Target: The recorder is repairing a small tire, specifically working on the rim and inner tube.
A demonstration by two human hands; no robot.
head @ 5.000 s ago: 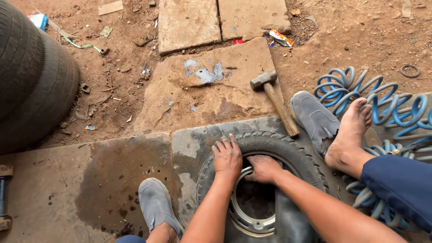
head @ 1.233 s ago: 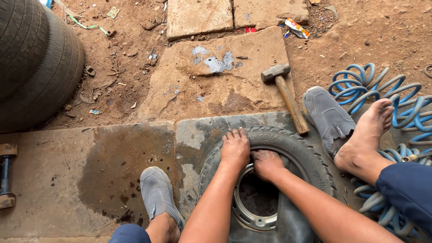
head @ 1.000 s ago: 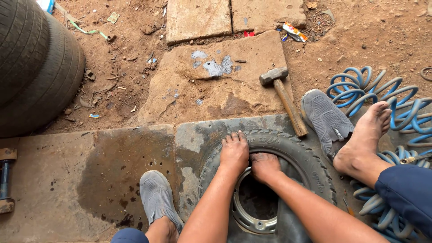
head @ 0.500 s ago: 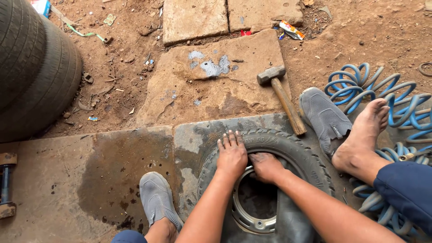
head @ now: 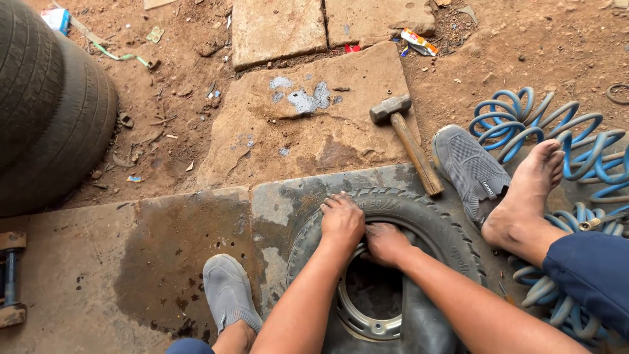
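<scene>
A small black tyre [head: 426, 211] lies flat on a wet concrete slab, a metal rim [head: 354, 316] sitting inside it. My left hand [head: 342, 220] presses palm down on the tyre's far sidewall, fingers curled over the tread edge. My right hand [head: 385, 242] pushes into the gap between the tyre's inner edge and the rim, fingers bent and partly hidden. Black rubber [head: 419, 321], perhaps an inner tube, bulges at the near side. My left foot wears a grey shoe [head: 227, 291]; my right foot [head: 524, 203] is bare.
A wooden-handled hammer [head: 407, 140] lies on a stone slab just beyond the tyre. A loose grey shoe [head: 469, 168] sits by my bare foot. Coiled blue hose [head: 557, 131] fills the right side. Big stacked tyres [head: 46, 111] stand at left. Litter dots the dirt.
My left hand has curled its fingers down over the tyre's edge, where before they lay spread flat. My right hand has stayed in the gap by the rim.
</scene>
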